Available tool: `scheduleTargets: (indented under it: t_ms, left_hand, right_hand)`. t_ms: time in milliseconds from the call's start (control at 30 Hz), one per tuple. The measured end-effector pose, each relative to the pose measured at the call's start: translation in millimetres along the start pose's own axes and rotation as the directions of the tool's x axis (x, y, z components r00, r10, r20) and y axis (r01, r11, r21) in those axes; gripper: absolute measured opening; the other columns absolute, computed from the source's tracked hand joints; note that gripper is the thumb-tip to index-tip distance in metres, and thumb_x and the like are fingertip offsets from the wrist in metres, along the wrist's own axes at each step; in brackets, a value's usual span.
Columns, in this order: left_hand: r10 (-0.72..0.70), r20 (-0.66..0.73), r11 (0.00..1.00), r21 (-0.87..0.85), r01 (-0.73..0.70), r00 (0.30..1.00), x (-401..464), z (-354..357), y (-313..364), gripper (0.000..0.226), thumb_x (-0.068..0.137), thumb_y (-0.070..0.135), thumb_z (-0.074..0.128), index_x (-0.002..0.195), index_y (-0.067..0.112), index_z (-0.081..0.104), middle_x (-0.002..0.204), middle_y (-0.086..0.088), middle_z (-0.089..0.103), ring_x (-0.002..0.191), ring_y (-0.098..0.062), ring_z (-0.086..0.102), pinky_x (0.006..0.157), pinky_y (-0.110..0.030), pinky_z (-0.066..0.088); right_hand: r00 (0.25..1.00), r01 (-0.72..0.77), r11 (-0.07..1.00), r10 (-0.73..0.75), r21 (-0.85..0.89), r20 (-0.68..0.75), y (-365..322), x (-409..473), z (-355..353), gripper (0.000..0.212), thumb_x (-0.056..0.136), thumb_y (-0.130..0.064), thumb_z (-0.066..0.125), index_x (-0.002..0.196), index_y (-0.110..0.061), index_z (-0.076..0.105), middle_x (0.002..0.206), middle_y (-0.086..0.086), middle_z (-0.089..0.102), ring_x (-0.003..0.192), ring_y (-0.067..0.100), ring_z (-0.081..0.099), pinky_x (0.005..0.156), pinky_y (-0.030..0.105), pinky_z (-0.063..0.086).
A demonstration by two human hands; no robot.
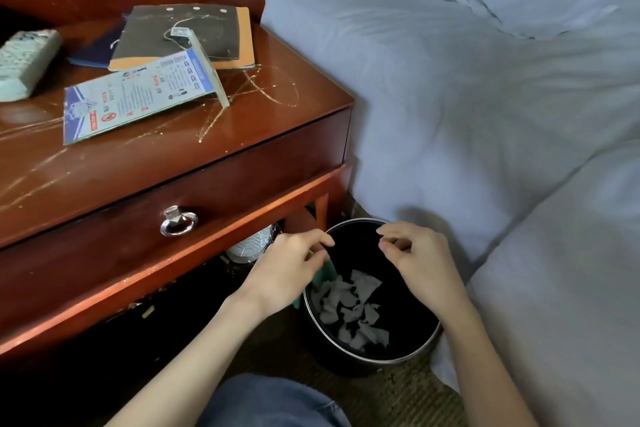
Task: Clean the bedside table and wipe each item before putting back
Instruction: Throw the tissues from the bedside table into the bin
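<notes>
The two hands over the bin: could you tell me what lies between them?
In the head view, only the black bin's dark interior shows between the left hand and right hand, with crumpled paper scraps lower down.

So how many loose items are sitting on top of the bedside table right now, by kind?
Remote control: 1
Folder with orange edge: 1
Dark blue booklet: 1
Blue printed card: 1
Total: 4
</notes>
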State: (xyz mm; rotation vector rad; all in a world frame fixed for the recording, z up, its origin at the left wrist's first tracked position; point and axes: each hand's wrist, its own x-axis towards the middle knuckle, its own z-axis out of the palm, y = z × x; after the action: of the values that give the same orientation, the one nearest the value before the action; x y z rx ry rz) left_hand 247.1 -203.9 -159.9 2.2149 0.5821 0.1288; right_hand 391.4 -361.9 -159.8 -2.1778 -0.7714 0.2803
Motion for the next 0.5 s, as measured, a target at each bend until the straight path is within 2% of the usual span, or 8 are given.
scheduleTargets:
  t_ms: [100,167,233,267,367,500]
  left_hand:
    - [0.065,-0.12,0.997,-0.036,-0.069,0.991,-9.5,-19.2,9.5,0.018,0.095,0.017,0.054,0.099,0.03,0.065,0.081,0.015,0.067,0.065,-0.012,0.061,0.065,-0.029,0.051]
    - [0.084,-0.25,0.992,-0.071,-0.105,0.965,-17.6,-33.1,14.6,0.02,0.095,0.015,0.054,0.095,0.031,0.066,0.077,0.016,0.068,0.065,-0.01,0.064,0.061,-0.021,0.05]
    - [0.091,-0.366,0.984,-0.112,-0.141,0.926,-26.7,-46.6,18.0,0.021,0.095,0.013,0.055,0.094,0.031,0.066,0.075,0.016,0.068,0.069,-0.003,0.065,0.06,-0.013,0.048]
    - [0.097,-0.409,0.98,-0.122,-0.159,0.907,-31.8,-53.3,19.6,0.021,0.095,0.013,0.055,0.094,0.03,0.066,0.076,0.016,0.068,0.07,-0.002,0.065,0.059,-0.013,0.049]
    - [0.151,-0.514,0.971,-0.083,-0.224,0.844,-47.0,-74.2,25.4,0.02,0.095,0.012,0.055,0.097,0.028,0.067,0.078,0.017,0.068,0.07,-0.005,0.066,0.06,-0.012,0.048]
    - [0.224,-0.611,0.959,-0.001,-0.284,0.759,-63.6,-105.4,34.3,0.017,0.095,0.014,0.055,0.099,0.025,0.068,0.078,0.016,0.067,0.074,-0.002,0.066,0.061,-0.005,0.043]
  right_hand:
    - [0.999,0.05,0.991,-0.048,0.126,-0.017,-16.2,3.7,-1.7,0.02,0.082,-0.009,0.069,0.085,-0.028,0.074,0.079,-0.016,0.071,0.07,-0.001,0.062,0.067,0.006,0.043]
    - [0.998,0.062,0.962,-0.067,0.266,0.01,-32.7,7.2,-3.9,0.025,0.083,-0.007,0.068,0.078,-0.031,0.072,0.075,-0.012,0.072,0.069,0.002,0.065,0.067,0.006,0.045]
    - [0.995,0.067,0.906,-0.09,0.418,0.036,-50.4,10.9,-5.2,0.025,0.083,-0.004,0.065,0.078,-0.027,0.073,0.074,-0.005,0.073,0.067,0.01,0.068,0.066,0.011,0.048]
    - [0.993,0.082,0.882,-0.113,0.464,0.039,-59.3,12.9,-4.7,0.025,0.083,-0.002,0.064,0.078,-0.025,0.074,0.073,-0.002,0.073,0.066,0.012,0.068,0.065,0.013,0.049]
    - [0.981,0.139,0.833,-0.189,0.535,0.038,-86.0,18.1,-0.8,0.027,0.082,-0.001,0.063,0.077,-0.025,0.074,0.072,-0.001,0.073,0.064,0.011,0.067,0.064,0.016,0.051]
    - [0.943,0.249,0.809,-0.328,0.532,0.058,-125.3,28.6,0.2,0.018,0.081,-0.015,0.065,0.081,-0.031,0.073,0.076,-0.003,0.073,0.068,0.01,0.068,0.065,0.012,0.047]
